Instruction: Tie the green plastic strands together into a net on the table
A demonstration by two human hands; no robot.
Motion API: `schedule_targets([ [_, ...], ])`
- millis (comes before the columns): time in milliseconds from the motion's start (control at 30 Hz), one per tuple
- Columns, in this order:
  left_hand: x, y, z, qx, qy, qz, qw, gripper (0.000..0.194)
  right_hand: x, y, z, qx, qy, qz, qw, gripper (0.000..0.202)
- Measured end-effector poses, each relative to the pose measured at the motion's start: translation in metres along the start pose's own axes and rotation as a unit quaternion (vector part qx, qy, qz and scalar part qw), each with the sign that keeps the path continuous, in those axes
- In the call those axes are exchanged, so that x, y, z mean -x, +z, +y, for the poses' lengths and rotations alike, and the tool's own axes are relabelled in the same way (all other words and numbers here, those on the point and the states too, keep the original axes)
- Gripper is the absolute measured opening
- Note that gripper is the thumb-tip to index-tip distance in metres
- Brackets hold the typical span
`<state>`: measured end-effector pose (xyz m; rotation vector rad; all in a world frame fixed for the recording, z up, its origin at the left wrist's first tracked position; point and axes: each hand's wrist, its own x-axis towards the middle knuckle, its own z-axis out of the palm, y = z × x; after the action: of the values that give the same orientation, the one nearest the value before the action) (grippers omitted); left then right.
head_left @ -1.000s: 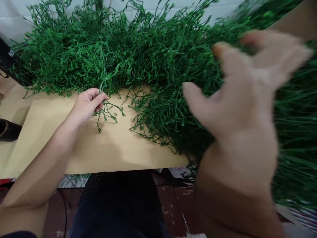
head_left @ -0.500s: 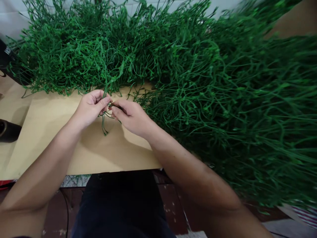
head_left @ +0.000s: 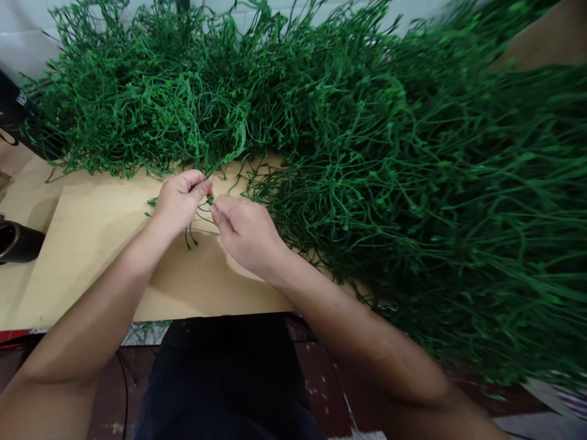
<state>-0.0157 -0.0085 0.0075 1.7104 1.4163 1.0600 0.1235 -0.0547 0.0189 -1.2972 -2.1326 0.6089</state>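
Thin green plastic-looking stems [head_left: 191, 235] with small forked tips hang below my hands, over a tan board. My left hand [head_left: 183, 198] is closed, pinching these stems between thumb and fingers. Close against it on the right, my right hand [head_left: 243, 226] is also closed, its thumb and fingertips pinching a stem tip just under the left thumb. The fingers cover the exact spot where the stems join. Above the hands, a pale green leafy strand [head_left: 236, 143] reaches up towards the pile.
A large heap of green artificial stems [head_left: 367, 140] fills the back and right side. The tan board [head_left: 101, 244] lies under my hands. At left stand a dark cylinder [head_left: 21, 241] and a black object with white lettering [head_left: 22, 110].
My hands have shifted slightly right, and the right hand has turned with its knuckles more upward. The leafy strand has swung right, and stem tips now show left of my left hand.
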Motion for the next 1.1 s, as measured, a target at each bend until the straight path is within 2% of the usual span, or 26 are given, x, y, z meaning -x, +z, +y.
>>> schedule_targets([
  [167,0.005,0.008,0.003,-0.093,-0.014,-0.015,0.995,0.022,0.014,-0.001,0.001,0.077,0.029,-0.02,0.996,0.021],
  [333,0.013,0.011,0.018,-0.169,-0.046,-0.035,0.984,0.025,0.026,0.002,0.005,0.1,0.013,-0.002,0.995,0.022],
  [500,0.014,0.009,0.026,-0.199,-0.054,-0.038,0.978,0.031,0.029,0.005,0.003,0.109,0.017,0.011,0.994,0.023],
  [667,0.012,0.007,0.025,-0.199,-0.053,-0.042,0.978,0.029,0.029,0.008,0.001,0.092,0.023,0.023,0.995,0.022],
  [833,0.004,-0.005,0.011,-0.16,-0.053,-0.036,0.985,0.028,0.021,0.004,0.006,-0.001,0.007,0.033,0.999,0.025],
  [933,-0.001,-0.013,0.0,-0.105,-0.041,-0.024,0.993,0.028,0.014,-0.003,0.009,-0.008,-0.01,0.004,1.0,0.025],
  [1100,-0.001,-0.012,-0.006,-0.081,-0.02,-0.051,0.995,0.027,0.006,-0.023,0.013,-0.004,-0.006,-0.059,0.998,0.025],
])
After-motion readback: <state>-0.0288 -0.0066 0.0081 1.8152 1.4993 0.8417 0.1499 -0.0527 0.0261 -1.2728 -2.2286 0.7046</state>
